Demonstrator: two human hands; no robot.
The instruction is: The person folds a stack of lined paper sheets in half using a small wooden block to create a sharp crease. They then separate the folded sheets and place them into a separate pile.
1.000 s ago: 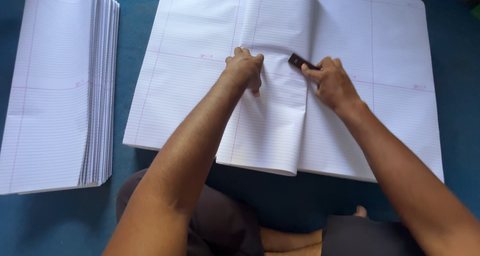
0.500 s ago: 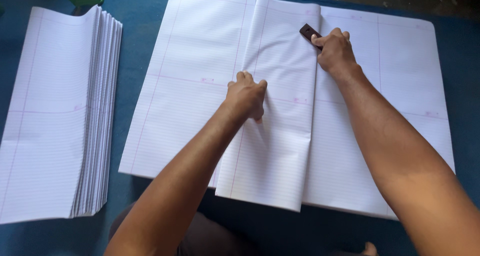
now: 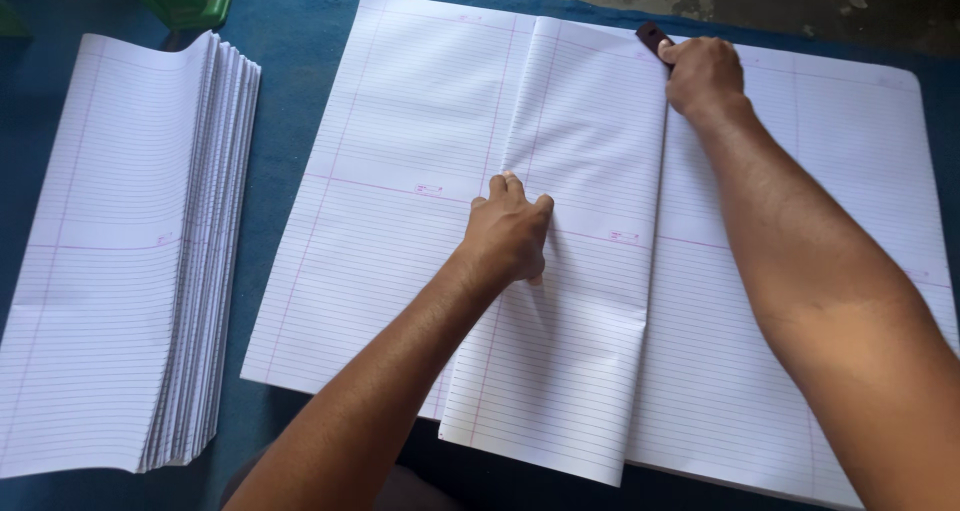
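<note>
At the left edge of the blue mat (image 3: 300, 41) sits a stack of folded ruled sheets (image 3: 120, 261). Your left hand (image 3: 508, 236) presses flat, grasping nothing, on the folded sheet (image 3: 570, 301). Your right hand (image 3: 703, 71), fingers clenched round a dark creasing tool (image 3: 652, 39), is finishing the crease at the far edge.

The right hand (image 3: 703, 75), gripping a small dark creasing tool (image 3: 652, 39), has travelled up the fold of the folded ruled sheet (image 3: 580, 271) from mid-page to its far edge. The left hand (image 3: 510, 236) has slid slightly toward the near side, pressing the sheet flat.
</note>
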